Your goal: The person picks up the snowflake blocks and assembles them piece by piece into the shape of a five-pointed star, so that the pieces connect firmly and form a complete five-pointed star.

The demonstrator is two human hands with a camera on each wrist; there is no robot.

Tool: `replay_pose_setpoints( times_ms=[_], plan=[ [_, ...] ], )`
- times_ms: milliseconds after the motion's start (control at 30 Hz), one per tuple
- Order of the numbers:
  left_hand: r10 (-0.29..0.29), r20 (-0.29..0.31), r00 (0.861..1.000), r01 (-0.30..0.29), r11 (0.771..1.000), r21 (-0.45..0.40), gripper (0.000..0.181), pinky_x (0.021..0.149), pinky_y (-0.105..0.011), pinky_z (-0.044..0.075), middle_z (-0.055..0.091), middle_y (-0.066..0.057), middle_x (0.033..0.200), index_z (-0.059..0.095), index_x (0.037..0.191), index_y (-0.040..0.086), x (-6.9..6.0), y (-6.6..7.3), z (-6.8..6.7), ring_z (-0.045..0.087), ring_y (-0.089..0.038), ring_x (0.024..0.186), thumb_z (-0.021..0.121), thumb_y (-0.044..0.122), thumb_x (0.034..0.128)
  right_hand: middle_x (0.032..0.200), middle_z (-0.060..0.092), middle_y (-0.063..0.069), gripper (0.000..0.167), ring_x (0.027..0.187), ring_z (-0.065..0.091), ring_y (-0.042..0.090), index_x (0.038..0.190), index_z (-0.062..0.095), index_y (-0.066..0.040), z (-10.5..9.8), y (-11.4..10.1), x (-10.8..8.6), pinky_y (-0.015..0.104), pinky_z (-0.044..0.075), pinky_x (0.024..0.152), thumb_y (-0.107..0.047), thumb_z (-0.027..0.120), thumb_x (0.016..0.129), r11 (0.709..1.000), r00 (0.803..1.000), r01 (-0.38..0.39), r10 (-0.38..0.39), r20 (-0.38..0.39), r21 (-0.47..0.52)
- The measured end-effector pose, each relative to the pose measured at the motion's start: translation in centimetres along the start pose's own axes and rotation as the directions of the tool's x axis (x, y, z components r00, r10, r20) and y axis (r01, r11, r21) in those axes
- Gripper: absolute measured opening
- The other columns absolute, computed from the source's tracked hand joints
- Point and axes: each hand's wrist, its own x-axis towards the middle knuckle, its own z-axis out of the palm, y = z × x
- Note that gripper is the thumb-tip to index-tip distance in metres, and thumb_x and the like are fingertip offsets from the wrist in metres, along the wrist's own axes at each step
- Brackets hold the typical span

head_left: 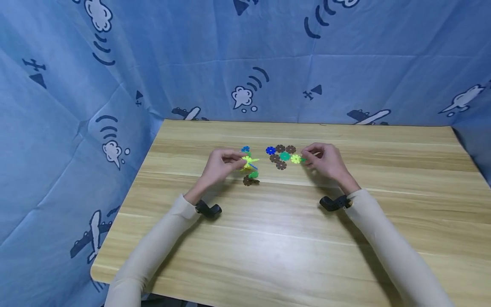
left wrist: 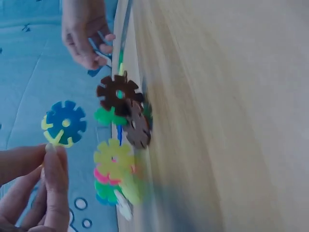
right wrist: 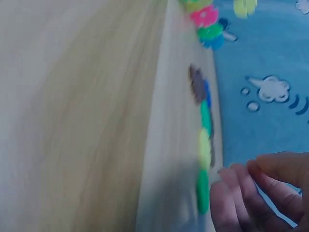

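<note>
My left hand pinches a yellow notched plastic disc between thumb and fingertips. A blue notched disc is slotted to it and held up off the table. My right hand is just right of a flat group of discs, fingers loosely bent, with nothing visible between the fingertips in the right wrist view. Nearest to it lie a green disc and a yellow-green disc. The group also has a teal-green disc, a dark blue disc and several brown discs.
Near the left hand stand a brown disc pair, a green disc and a stack with yellow and pink discs. All rest on a wooden table. A blue printed curtain hangs behind and left.
</note>
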Motion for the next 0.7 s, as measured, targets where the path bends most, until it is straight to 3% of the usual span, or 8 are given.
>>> replay_pose_setpoints(
  times_ms=[200,300,433,700],
  plan=[
    [-0.148,0.046,0.988,0.146,0.988,0.057,0.023,0.078,-0.029,0.064,0.08,-0.013,0.103,0.079,0.114,0.007,-1.1,-1.4,-1.3,0.077,-0.016,0.083,0.08,0.015,0.0925,0.111,0.073,0.025,0.029,0.085,0.072,0.026,0.121,0.07,0.001,0.2,0.5,1.0,0.024,0.061,0.065,-0.021,0.069,0.102,0.996,1.0,-0.01,0.012,0.024,-0.088],
    [-0.192,0.067,0.979,0.186,0.979,0.087,0.023,0.075,-0.024,0.063,0.08,-0.012,0.103,0.079,0.114,0.008,-1.5,-2.0,-1.4,0.076,-0.012,0.081,0.08,0.016,0.0927,0.108,0.073,0.021,0.03,0.088,0.068,0.026,0.119,0.071,0.0,0.5,0.4,1.5,0.02,0.055,0.065,-0.021,0.075,0.098,0.989,1.0,-0.007,0.01,0.021,-0.149],
    [-0.181,0.077,0.98,0.167,0.973,0.156,0.023,0.072,-0.025,0.062,0.08,-0.011,0.102,0.079,0.114,0.008,-1.6,-2.3,-1.3,0.075,-0.012,0.08,0.079,0.018,0.0934,0.104,0.071,0.019,0.034,0.09,0.065,0.026,0.118,0.071,0.001,0.8,0.2,1.8,0.019,0.051,0.068,-0.019,0.081,0.092,0.981,1.0,-0.018,0.018,-0.001,-0.195],
    [-0.117,0.062,0.991,0.094,0.95,0.298,0.019,0.076,-0.028,0.064,0.08,-0.011,0.104,0.08,0.11,0.008,-1.4,-1.7,-1.1,0.076,-0.019,0.085,0.078,0.018,0.0941,0.101,0.072,0.016,0.041,0.093,0.065,0.028,0.12,0.072,-0.002,0.9,0.2,2.1,0.029,0.048,0.078,-0.027,0.084,0.089,0.965,1.0,-0.023,0.026,0.006,-0.259]
  ],
)
